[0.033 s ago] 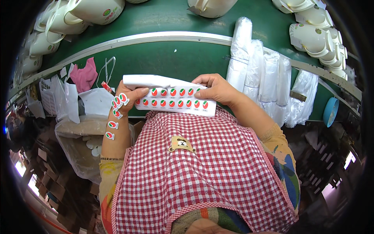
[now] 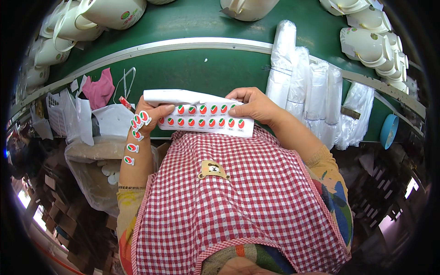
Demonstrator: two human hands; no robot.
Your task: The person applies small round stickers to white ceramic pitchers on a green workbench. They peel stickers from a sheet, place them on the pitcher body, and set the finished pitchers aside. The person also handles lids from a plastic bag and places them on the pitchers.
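Note:
A white sticker sheet [image 2: 208, 131] is stretched between my hands, its far edge folded or curled over. Rows of small red-and-green oval stickers run across it. My left hand [image 2: 150, 113] grips the left end, thumb on top and fingers underneath. At the right end, my right hand [image 2: 256, 106] pinches the sheet, its thumb lying over the upper row at the last sticker. Several loose stickers [image 2: 133, 147] of the same kind are stuck along the back of my left hand and forearm.
Bundles of clear plastic bags [image 2: 293, 85] lie to the right, near a blue bowl [image 2: 389, 131]. Cream pots with handles [image 2: 366, 45] line both far sides of the green table [image 2: 183, 66]. On the left are a pink cloth [image 2: 99, 88], a white basket [image 2: 55, 107] and a plastic-lined box [image 2: 87, 158].

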